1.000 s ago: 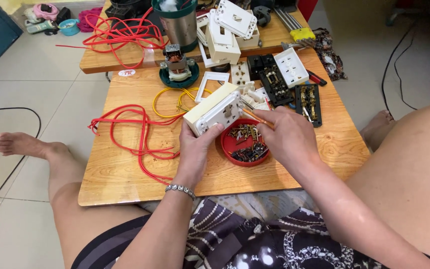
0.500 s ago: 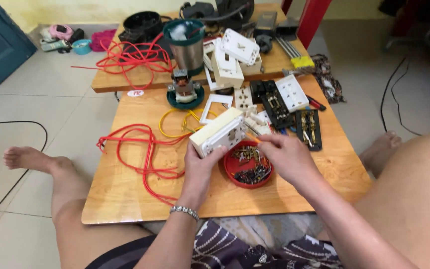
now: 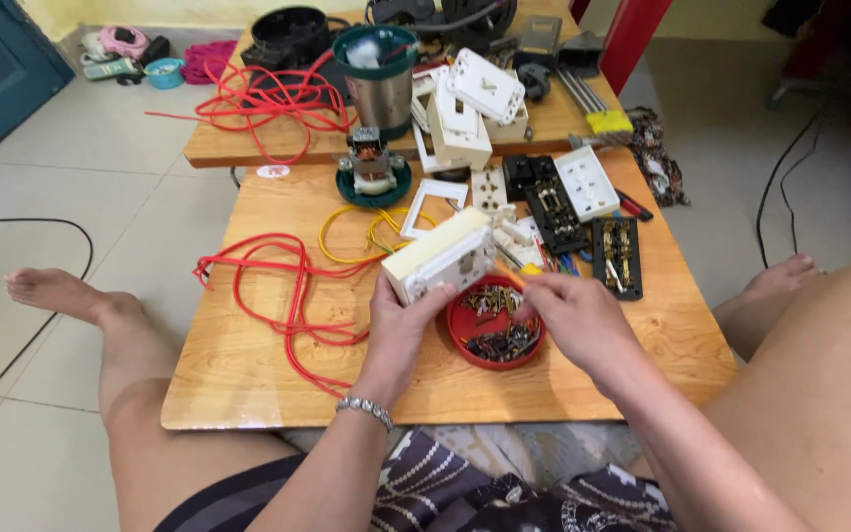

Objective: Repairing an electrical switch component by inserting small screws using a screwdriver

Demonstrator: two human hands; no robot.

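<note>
My left hand [image 3: 401, 325] clamped the cream socket box [image 3: 442, 256] tilted above the red dish [image 3: 465, 340], so my right hand [image 3: 578, 317] could pinch a yellow-handled screwdriver [image 3: 516, 271] against it

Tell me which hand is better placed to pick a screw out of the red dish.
Probably the right hand: it sits directly over the red dish of small metal parts, holding only a slim tool. The left hand is occupied gripping the cream switch box.
</note>
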